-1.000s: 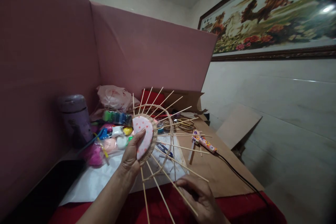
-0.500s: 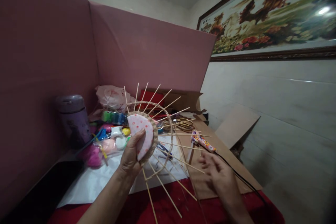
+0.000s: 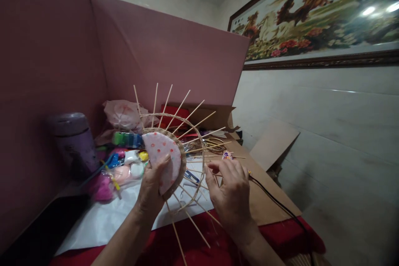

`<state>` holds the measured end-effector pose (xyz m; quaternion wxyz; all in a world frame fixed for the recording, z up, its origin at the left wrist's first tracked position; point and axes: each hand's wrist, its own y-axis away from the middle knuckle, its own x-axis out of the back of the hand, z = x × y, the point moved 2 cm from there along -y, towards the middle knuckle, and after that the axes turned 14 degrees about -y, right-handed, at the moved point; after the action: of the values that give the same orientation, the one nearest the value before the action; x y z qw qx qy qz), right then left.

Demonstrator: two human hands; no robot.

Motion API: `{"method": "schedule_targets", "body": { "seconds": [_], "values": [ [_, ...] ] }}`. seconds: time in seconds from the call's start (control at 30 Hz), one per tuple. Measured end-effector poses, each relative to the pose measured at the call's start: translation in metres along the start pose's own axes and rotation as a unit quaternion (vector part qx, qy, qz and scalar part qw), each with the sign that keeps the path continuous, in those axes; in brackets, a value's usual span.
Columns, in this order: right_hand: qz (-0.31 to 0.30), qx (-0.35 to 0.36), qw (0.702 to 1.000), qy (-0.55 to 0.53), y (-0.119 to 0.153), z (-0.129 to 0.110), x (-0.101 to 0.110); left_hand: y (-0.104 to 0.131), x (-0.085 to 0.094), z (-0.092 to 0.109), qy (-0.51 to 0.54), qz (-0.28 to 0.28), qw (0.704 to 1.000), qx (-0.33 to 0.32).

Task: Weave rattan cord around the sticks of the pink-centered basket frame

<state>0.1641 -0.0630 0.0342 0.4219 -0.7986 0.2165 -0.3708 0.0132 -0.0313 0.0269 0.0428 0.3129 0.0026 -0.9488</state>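
My left hand (image 3: 152, 183) grips a half-round woven piece, its thumb lying on the pale fabric face with red dots (image 3: 158, 146). A braided rim (image 3: 181, 149) edges that fabric. Thin wooden sticks (image 3: 181, 108) fan out from the rim, and a twisted cord arc (image 3: 198, 133) crosses them farther out. At the right side of this arc, my right hand (image 3: 231, 191) has its thumb and forefinger pinched together on the cord beside a stick. The fingertips partly hide that spot. Behind the right hand, a flower-patterned glue gun (image 3: 227, 155) is mostly covered.
Bags of coloured clay (image 3: 131, 170) and a purple flask (image 3: 75, 143) stand to the left. A white sheet (image 3: 102, 224) and brown cardboard (image 3: 264, 199) cover parts of the red cloth (image 3: 280, 237). A black cable (image 3: 277, 199) runs down the right side. A pink panel (image 3: 168, 50) stands behind.
My right hand has moved left and up to the cord arc, its fingers closing there and covering much of the glue gun. My left hand still holds the woven piece. The view has shifted slightly.
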Motion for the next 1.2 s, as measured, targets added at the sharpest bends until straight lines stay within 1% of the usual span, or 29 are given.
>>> {"method": "schedule_targets", "body": {
  "seconds": [0.13, 0.37, 0.53, 0.73, 0.9, 1.07, 1.13, 1.2],
  "values": [
    [0.009, 0.000, 1.000, 0.005, -0.004, -0.004, -0.004, 0.003, -0.001, 0.002, -0.001, -0.010, 1.000, -0.013],
    [0.041, -0.004, 0.999, 0.021, -0.007, -0.011, -0.004, 0.008, -0.001, 0.004, -0.041, 0.027, 0.998, -0.035],
    [0.061, -0.010, 0.998, 0.026, -0.007, -0.011, -0.007, 0.011, -0.001, 0.005, -0.028, 0.043, 0.998, -0.028],
    [0.072, -0.010, 0.997, 0.004, -0.008, -0.010, -0.007, 0.011, -0.003, 0.006, -0.006, 0.022, 0.999, -0.027],
    [0.064, -0.003, 0.998, -0.008, -0.007, -0.012, -0.005, 0.011, -0.004, 0.008, -0.021, 0.030, 0.999, -0.036],
    [0.043, 0.024, 0.998, -0.039, -0.008, -0.015, -0.004, 0.009, -0.004, 0.007, 0.015, 0.026, 0.999, -0.011],
    [0.048, 0.037, 0.997, -0.049, -0.007, -0.017, 0.000, 0.007, -0.001, 0.005, 0.027, 0.029, 0.999, 0.003],
    [0.060, 0.053, 0.995, -0.062, -0.006, -0.018, 0.008, 0.005, 0.003, 0.003, 0.027, 0.039, 0.999, 0.024]
  ]
}}
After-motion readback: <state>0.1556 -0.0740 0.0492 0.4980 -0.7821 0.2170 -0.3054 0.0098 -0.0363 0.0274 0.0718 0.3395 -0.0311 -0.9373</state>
